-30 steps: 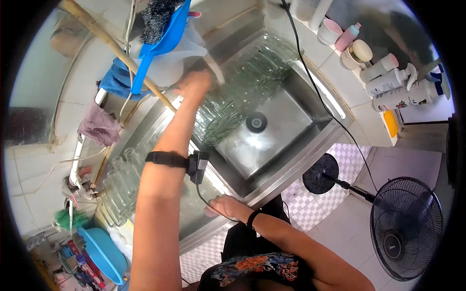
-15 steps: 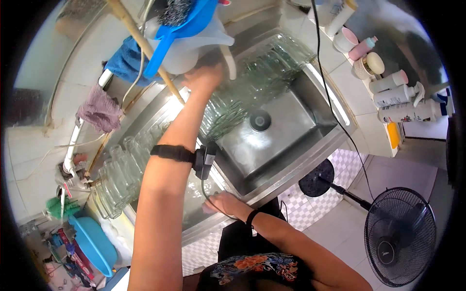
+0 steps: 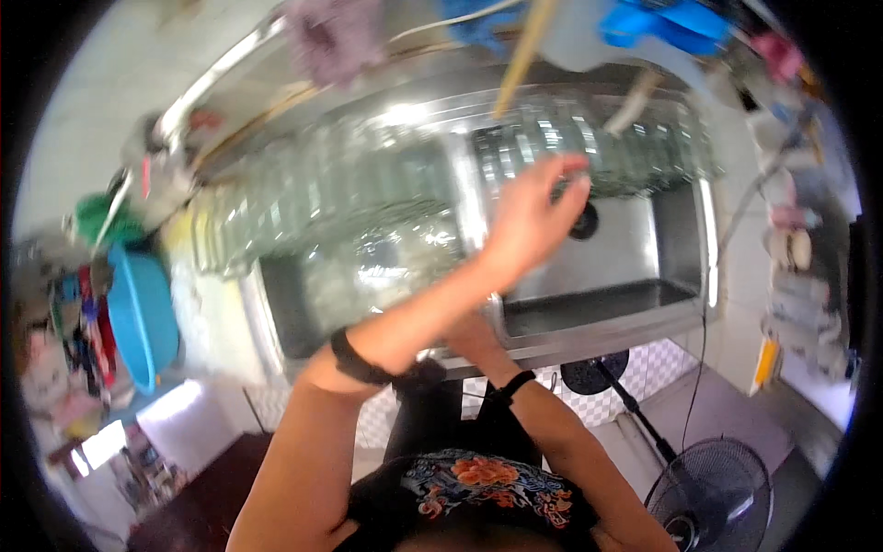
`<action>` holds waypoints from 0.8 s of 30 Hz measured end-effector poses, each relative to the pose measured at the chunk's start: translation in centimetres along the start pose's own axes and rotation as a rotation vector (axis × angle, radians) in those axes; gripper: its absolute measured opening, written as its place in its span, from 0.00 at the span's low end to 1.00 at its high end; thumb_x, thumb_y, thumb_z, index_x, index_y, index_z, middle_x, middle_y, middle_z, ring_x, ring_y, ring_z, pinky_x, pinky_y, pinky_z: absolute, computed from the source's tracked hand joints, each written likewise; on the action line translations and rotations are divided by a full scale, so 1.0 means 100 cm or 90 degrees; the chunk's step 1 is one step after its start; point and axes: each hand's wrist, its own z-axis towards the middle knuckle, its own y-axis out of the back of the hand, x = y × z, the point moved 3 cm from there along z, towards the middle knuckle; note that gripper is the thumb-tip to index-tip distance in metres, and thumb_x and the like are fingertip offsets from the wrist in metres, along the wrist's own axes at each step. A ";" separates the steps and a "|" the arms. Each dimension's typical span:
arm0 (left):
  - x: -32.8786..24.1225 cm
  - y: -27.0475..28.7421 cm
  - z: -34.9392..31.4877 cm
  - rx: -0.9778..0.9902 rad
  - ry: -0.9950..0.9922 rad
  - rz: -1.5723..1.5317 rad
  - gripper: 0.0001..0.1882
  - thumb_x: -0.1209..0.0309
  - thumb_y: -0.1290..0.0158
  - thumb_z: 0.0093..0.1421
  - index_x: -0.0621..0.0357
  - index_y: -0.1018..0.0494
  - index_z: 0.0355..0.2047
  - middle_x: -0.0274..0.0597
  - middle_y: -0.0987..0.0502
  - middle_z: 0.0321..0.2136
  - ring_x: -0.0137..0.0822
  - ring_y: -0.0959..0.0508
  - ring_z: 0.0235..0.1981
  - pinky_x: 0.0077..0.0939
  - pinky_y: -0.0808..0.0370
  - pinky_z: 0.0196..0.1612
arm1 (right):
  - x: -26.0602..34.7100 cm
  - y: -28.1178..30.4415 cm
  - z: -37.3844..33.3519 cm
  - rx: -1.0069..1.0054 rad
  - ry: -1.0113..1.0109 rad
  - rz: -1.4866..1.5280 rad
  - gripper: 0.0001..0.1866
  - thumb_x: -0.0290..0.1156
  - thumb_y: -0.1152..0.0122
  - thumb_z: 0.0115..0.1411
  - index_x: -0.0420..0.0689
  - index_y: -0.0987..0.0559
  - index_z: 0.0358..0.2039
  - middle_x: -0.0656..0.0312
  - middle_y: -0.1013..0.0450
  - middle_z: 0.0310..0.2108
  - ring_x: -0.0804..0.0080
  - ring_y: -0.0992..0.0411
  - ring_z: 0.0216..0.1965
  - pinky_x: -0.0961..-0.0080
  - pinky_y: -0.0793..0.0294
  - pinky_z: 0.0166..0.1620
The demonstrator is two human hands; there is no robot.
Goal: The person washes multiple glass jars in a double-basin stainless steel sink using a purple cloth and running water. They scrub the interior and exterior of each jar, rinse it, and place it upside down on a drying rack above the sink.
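Observation:
My left hand (image 3: 541,207) hovers above the right basin of a steel double sink, near its back. Its fingers are slightly curled and apart, and I see nothing between them. Behind it, a row of clear glasses (image 3: 658,147) lines the back of the right basin (image 3: 612,262). My right hand (image 3: 474,337) is low by the front of the sink divider; my left forearm covers part of it and its fingers are hidden. Wet glassware shows blurrily in the left basin (image 3: 354,281), and more clear glasses (image 3: 276,207) stand packed along its back and left.
A white plastic container (image 3: 589,41) and a wooden stick (image 3: 524,60) stand behind the sink. At left is a blue tub (image 3: 143,322). Several bottles (image 3: 798,276) line the right side, with a cable (image 3: 704,368) hanging before them. A fan (image 3: 717,501) stands lower right.
My left hand has come away from beside the white container to above the right basin. My right hand has shifted to the front of the divider. The whole view has turned.

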 end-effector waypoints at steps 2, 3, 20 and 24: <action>0.021 0.037 -0.067 -0.096 0.089 -0.052 0.12 0.69 0.49 0.63 0.58 0.26 0.46 0.37 0.22 0.36 0.25 0.24 0.38 0.20 0.29 0.40 | 0.004 -0.010 0.010 0.090 -0.111 0.057 0.18 0.30 0.43 0.53 0.44 0.28 0.46 0.57 0.26 0.37 0.58 0.24 0.37 0.66 0.23 0.35; 0.060 0.056 -0.103 -0.149 0.185 -0.118 0.11 0.72 0.50 0.63 0.59 0.27 0.44 0.35 0.23 0.34 0.26 0.24 0.37 0.20 0.29 0.41 | 0.005 -0.024 0.010 0.287 -0.184 0.002 0.20 0.29 0.42 0.52 0.44 0.27 0.47 0.56 0.26 0.39 0.57 0.25 0.39 0.64 0.24 0.37; 0.420 0.295 -0.246 -0.783 0.730 -0.680 0.24 0.50 0.53 0.62 0.53 0.33 0.51 0.44 0.27 0.40 0.40 0.26 0.38 0.40 0.24 0.43 | 0.001 -0.067 0.044 -0.191 -0.876 1.266 0.17 0.32 0.50 0.64 0.40 0.30 0.52 0.54 0.29 0.51 0.59 0.32 0.54 0.61 0.34 0.59; 0.415 0.285 -0.275 -0.603 0.766 -0.677 0.17 0.52 0.49 0.56 0.51 0.29 0.35 0.38 0.26 0.31 0.34 0.25 0.27 0.27 0.24 0.27 | -0.002 -0.068 0.050 -0.216 -0.774 1.298 0.16 0.26 0.55 0.62 0.40 0.28 0.49 0.53 0.29 0.50 0.58 0.32 0.54 0.61 0.34 0.59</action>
